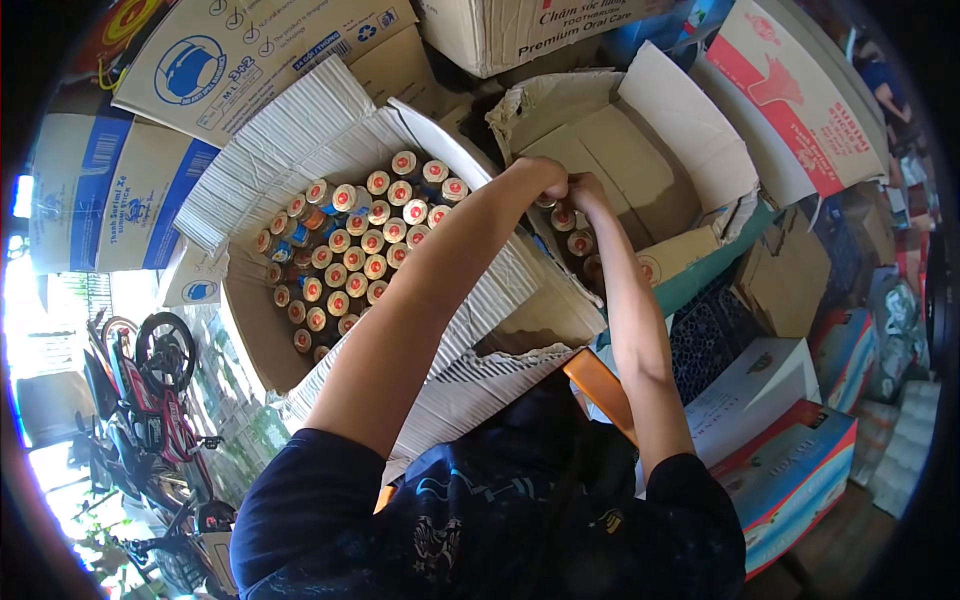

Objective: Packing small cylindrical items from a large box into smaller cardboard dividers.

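My left hand (pixel 552 178) reaches across to the near left side of an open cardboard box (pixel 652 112), its fingers curled. Just below those fingers shows the lid of one jar (pixel 546 202); whether they grip it is hidden. Close against it, my right hand (pixel 585 193) bends downward, and its fingertips are out of sight. Beside my right wrist, more glass jars (pixel 579 242) with gold and red lids stand in a row along the box's side. A larger open carton (pixel 315 150) under my left arm holds many upright lidded jars (pixel 373 241).
Printed cartons (pixel 247 60) stand behind, with another carton (pixel 540 30) at the top and one (pixel 802 97) at the right. An orange bar (pixel 600 390) lies near my right forearm. Colourful boxes (pixel 795 480) sit at lower right. A motorbike (pixel 157 397) stands at left.
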The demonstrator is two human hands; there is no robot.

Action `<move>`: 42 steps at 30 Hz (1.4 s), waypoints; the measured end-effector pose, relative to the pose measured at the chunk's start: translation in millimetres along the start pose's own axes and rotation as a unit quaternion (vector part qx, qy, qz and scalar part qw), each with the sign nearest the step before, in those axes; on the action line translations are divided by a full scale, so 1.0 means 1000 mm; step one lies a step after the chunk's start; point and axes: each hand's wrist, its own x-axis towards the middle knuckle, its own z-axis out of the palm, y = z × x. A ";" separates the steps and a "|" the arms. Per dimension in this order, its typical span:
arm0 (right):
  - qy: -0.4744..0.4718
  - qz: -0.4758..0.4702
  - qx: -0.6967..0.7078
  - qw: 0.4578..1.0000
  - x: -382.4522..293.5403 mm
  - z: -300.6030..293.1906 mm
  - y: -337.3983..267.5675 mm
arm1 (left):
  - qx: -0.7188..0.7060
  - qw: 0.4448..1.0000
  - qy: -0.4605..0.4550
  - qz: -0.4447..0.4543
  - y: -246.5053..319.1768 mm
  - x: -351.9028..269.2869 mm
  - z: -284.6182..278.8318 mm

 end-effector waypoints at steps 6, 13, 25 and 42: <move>-0.004 -0.002 -0.039 0.999 0.003 -0.002 -0.001 | 0.011 1.000 0.004 -0.018 0.001 0.007 0.007; -0.035 0.067 0.011 0.997 -0.014 -0.001 -0.023 | 0.003 0.999 0.045 -0.015 -0.001 0.009 0.018; 0.126 -0.151 0.009 0.980 -0.012 0.000 -0.029 | -0.061 0.933 0.327 0.139 -0.006 -0.086 0.030; -0.094 -0.278 -0.021 0.956 -0.168 0.134 -0.318 | -0.388 0.720 0.571 0.070 -0.205 -0.272 0.160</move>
